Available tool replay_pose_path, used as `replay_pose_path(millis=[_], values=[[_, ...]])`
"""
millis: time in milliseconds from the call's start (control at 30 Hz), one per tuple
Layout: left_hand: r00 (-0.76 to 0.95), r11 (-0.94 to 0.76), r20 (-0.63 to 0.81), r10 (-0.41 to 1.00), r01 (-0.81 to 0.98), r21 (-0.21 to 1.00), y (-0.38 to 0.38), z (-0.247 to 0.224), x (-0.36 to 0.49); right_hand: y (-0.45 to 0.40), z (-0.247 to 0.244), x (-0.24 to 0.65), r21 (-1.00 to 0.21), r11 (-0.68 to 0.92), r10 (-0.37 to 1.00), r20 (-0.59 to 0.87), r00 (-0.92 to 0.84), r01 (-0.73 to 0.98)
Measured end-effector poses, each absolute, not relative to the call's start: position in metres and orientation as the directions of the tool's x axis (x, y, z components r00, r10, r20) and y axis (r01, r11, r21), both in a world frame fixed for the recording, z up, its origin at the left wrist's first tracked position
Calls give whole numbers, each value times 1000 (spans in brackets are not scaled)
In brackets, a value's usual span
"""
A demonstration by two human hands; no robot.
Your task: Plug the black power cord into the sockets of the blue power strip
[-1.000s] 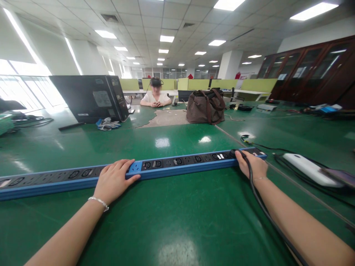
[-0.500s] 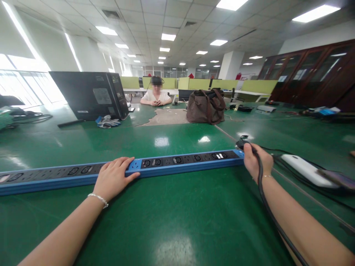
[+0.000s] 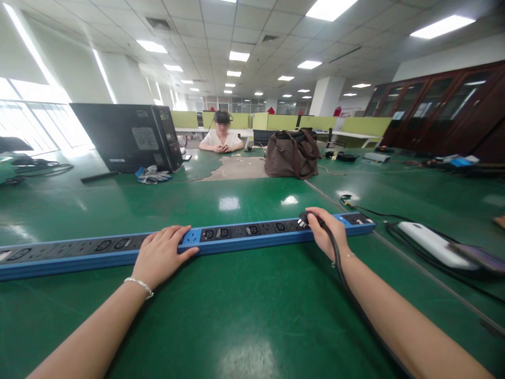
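A long blue-and-black power strip [image 3: 240, 243] lies across the green surface, with several sockets facing up. Over its middle sits my left hand [image 3: 163, 253], fingers across the top and thumb along the near side, holding it beside a blue socket section. Farther right, my right hand [image 3: 329, 234] pinches a black power plug [image 3: 303, 216], its metal prongs pointing left and down, above the strip. I cannot tell whether the prongs touch it. From the plug, a thick black cable [image 3: 344, 276] runs down beside my right wrist and forearm.
A white device [image 3: 432, 243] and thin black cables lie right of the strip. Farther back are a black computer case [image 3: 130, 138], gloves [image 3: 153, 175] and a brown checked bag [image 3: 291, 154]. Another person [image 3: 221, 138] sits at the far side.
My right hand has moved left along the strip with the plug, uncovering the strip's right end. The plug's prongs now show. My left hand stays in place.
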State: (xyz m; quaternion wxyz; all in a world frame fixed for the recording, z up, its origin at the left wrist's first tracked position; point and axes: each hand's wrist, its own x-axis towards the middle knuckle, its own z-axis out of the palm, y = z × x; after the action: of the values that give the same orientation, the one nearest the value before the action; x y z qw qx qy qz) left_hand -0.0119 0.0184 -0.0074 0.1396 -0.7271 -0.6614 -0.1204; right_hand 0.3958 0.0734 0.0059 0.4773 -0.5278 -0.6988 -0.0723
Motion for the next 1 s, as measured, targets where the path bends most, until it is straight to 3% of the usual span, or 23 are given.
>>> replay_pose_path(millis=[1000], values=[[91,-85,357,930,996,-32,18,-8,-12,73,-10,373,-100,341,709,680,-186,935]])
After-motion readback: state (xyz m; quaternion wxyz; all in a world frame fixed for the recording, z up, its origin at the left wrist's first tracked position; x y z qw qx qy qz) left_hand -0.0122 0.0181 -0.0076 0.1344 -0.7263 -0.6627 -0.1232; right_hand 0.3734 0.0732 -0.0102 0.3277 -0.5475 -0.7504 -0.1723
